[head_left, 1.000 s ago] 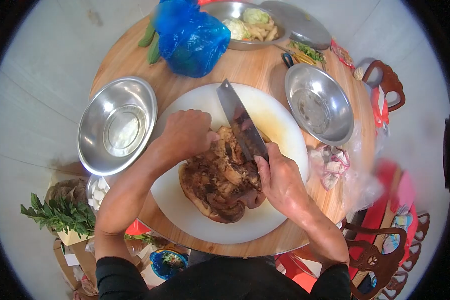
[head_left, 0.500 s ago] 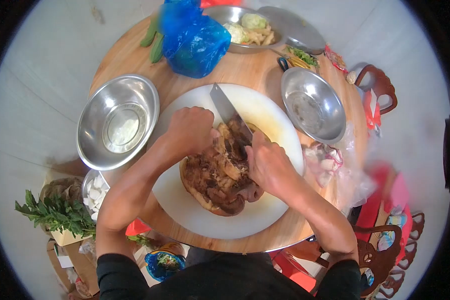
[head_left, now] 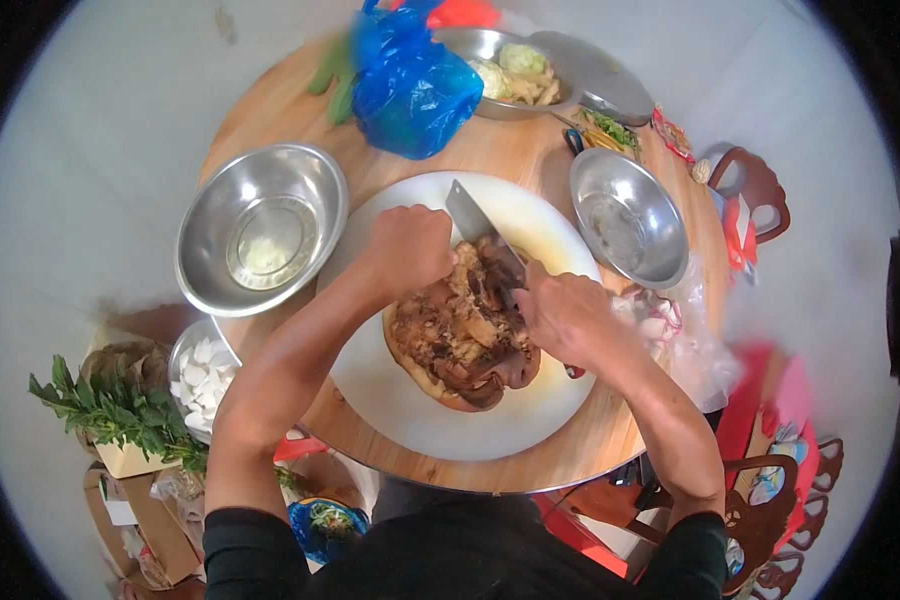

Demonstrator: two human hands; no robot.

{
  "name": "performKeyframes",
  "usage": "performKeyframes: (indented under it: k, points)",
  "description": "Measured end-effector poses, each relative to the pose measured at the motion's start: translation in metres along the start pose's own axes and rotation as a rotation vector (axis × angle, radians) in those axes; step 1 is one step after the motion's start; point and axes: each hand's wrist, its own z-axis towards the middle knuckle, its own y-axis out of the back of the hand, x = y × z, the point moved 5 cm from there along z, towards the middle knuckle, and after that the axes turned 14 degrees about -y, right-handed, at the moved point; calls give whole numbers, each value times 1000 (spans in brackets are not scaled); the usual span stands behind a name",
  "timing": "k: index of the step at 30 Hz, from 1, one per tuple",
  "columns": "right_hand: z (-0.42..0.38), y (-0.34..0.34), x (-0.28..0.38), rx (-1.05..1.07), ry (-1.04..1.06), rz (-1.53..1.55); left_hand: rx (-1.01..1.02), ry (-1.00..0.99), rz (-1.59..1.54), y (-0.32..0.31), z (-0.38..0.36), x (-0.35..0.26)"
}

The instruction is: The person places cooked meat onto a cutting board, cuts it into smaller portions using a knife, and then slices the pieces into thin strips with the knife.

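A browned, cooked pig's head (head_left: 460, 335) lies opened out on a round white cutting board (head_left: 390, 420), its snout toward the near right. My right hand (head_left: 570, 315) is closed around the handle of a cleaver (head_left: 482, 222), whose red butt shows below the palm. The wide blade slants up and left across the head's far right side, its corner over the board. My left hand (head_left: 410, 247) is closed in a fist at the head's far left edge. Its fingertips are turned away from view, but they appear to grip the meat there.
Steel basins stand left (head_left: 195, 240) and right (head_left: 675, 205) of the board. Behind it are a blue plastic bag (head_left: 420, 100) and a bowl of vegetables (head_left: 570, 95). A bowl of white chunks (head_left: 205, 385) and leafy greens (head_left: 120, 415) sit lower left. A clear bag (head_left: 705, 360) lies at right.
The whole view has shifted slightly to the right. The meat between my hands lies more spread open, where a strip stood raised before. Both hands keep their hold.
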Motion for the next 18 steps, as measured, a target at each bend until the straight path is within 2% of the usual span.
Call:
performKeyframes:
  k: [4,6,8,10,14,16,18]
  points:
    - [2,-5,6,-120,114,-60,11,1,-35,-2,-1,4]
    - [8,-14,7,-116,93,-67,-14,8,-66,-5,-2,5]
    - [21,-18,8,-125,83,-80,58,-7,-69,-4,-1,5]
    - [29,-17,11,-243,193,-78,41,-15,-116,1,-4,4]
    - [46,-23,11,-243,223,-66,-38,-47,-259,13,-14,0]
    - [54,-21,0,-134,143,-28,-75,-88,-274,19,-20,-2]
    - [56,-21,-9,-111,72,27,-111,-129,-292,22,-24,-5]
